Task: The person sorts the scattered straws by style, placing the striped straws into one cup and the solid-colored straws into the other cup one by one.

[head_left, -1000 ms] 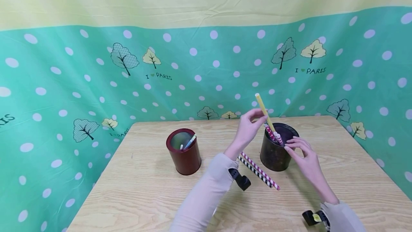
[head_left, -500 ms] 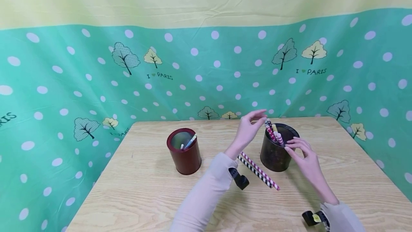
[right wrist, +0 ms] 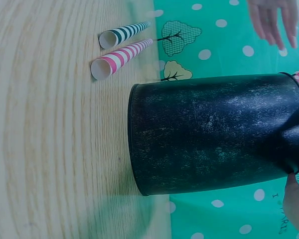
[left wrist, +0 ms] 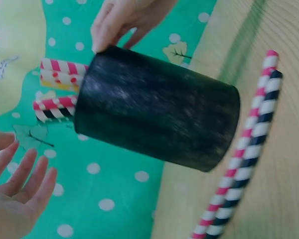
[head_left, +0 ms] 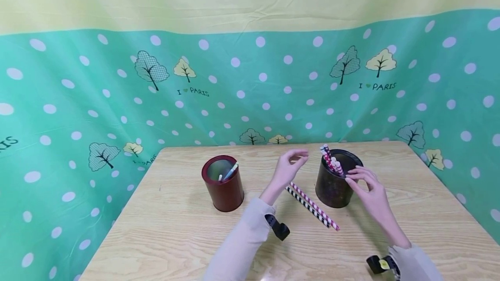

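Note:
In the head view a black cylindrical can stands upright on the right of the table. Several patterned paper straws lean at its left rim; a yellow one among them shows in the left wrist view. My right hand pinches the can's right rim, thumb outside. To the left of the can, my left hand hovers, holding nothing, its fingers loosely bent. Two straws lie side by side on the table below it: a pink-and-white striped straw and a black-and-white striped straw.
A dark red can with a few straws inside stands left of centre on the wooden table. Behind the table hangs a green and yellow patterned cloth.
The yellow straw has dropped from my left hand into the black can. The left hand has then moved left and down, away from the rim. My right hand has stayed put.

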Demonstrator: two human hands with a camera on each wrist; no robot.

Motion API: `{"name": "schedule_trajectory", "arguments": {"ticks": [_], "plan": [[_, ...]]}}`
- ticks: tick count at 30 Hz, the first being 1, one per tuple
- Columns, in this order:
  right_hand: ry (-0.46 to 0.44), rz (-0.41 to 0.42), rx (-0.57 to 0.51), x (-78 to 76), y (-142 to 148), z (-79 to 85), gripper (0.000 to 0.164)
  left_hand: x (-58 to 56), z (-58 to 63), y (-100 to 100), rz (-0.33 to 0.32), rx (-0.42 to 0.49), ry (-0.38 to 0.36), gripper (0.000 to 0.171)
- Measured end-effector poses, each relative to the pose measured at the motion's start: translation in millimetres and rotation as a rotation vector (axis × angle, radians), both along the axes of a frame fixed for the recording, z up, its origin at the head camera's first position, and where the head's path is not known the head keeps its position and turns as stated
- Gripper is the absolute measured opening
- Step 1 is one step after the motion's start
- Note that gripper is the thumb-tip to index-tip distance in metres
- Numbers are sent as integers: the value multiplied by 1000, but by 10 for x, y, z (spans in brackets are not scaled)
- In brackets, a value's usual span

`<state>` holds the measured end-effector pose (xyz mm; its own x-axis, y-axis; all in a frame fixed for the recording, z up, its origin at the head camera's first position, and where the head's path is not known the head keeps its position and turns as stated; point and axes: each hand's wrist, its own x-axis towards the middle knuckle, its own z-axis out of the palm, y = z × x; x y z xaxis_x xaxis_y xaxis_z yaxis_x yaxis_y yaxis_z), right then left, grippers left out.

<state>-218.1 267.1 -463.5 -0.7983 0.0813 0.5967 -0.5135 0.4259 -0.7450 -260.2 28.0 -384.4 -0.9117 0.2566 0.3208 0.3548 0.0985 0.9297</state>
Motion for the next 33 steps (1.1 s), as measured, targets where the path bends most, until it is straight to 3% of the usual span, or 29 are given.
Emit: {"name": "schedule_trajectory", "arguments": {"ticks": [4,8,13,14,19,21,33], "plan": [[-16,21,-38,99,-88,153,11,18,-101,-71,-47,-89,-22,25],[9,15,-15,-14,8,-15,11,26,-201,-125,-107,-176,-48,23],[11,-21,16,-234,191,-368,12,14,-332,-165,-186,-250,-54,25],[15,28,-26,-208,185,-338,13,13,-356,-169,-203,-256,-58,25],[16,15,-24,-231,197,-372,13,27,-440,-187,-261,-301,-98,25],[15,-34,9,-274,213,-426,12,41,-458,-190,-271,-326,-100,25],[24,-36,-1,-280,216,-428,13,87,-574,-217,-275,-464,-55,23]]}}
